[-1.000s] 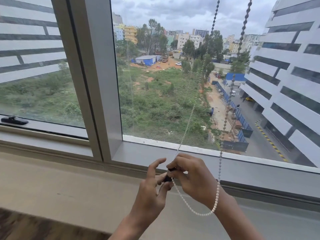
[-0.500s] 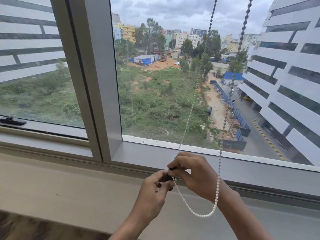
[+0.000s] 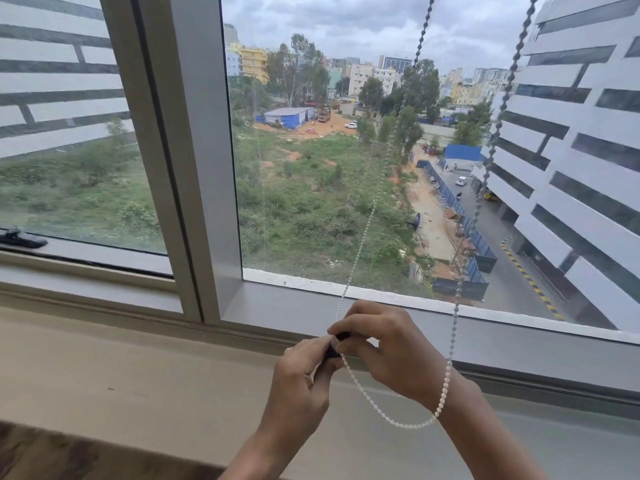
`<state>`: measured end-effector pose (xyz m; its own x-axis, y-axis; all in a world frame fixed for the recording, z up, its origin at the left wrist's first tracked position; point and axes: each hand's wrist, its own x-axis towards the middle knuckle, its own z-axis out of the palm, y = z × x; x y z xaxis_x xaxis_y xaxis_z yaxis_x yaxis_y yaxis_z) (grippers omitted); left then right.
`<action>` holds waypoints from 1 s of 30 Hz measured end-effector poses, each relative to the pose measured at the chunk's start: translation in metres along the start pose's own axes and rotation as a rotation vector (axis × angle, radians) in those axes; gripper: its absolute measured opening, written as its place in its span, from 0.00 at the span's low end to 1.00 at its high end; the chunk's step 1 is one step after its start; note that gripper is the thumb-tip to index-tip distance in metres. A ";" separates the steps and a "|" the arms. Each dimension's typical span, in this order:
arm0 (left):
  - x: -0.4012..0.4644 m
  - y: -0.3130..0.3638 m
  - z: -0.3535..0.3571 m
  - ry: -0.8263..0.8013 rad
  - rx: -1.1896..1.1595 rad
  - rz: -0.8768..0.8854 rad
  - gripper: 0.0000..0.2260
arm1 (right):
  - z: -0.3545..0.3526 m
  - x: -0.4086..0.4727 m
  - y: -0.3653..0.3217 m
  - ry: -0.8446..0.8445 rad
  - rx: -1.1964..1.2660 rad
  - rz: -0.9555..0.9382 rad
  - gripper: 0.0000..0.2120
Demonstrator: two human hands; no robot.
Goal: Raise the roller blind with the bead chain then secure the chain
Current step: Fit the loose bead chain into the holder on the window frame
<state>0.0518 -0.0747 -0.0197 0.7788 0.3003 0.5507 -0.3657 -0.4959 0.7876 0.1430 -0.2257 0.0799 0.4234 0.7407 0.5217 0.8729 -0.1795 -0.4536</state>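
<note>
A white bead chain [image 3: 372, 398] hangs in two strands from above the frame and loops below my hands. The left strand runs down into my fingers; the right strand passes over my right wrist. A small black clip [image 3: 337, 344] sits on the chain between both hands. My left hand [image 3: 304, 379] pinches the clip from below. My right hand [image 3: 384, 351] pinches it and the chain from above. The roller blind itself is out of view above the frame.
A grey window frame with a vertical mullion [image 3: 204, 161] stands ahead. A wide beige sill [image 3: 138, 375] runs below the glass. A black window handle [image 3: 20, 237] lies at the far left. A wooden surface edge [image 3: 52, 455] shows at bottom left.
My left hand's fingers, spread a second ago, have closed onto the black clip. Both hands stay in the same place at the chain's left strand.
</note>
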 end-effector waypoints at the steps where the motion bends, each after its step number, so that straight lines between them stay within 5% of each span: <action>1: 0.000 0.000 0.000 -0.002 0.013 0.002 0.14 | 0.001 0.000 0.000 -0.002 -0.001 -0.005 0.09; 20: 0.003 -0.010 0.001 0.034 0.070 0.065 0.22 | 0.030 -0.012 0.016 0.166 0.037 0.110 0.11; 30: 0.008 -0.038 0.018 -0.081 -0.184 -0.161 0.30 | 0.076 -0.049 0.049 0.431 0.628 0.646 0.17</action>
<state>0.0808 -0.0680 -0.0501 0.8701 0.2933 0.3961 -0.3145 -0.2885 0.9043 0.1461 -0.2220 -0.0227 0.9321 0.3012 0.2011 0.2102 0.0021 -0.9777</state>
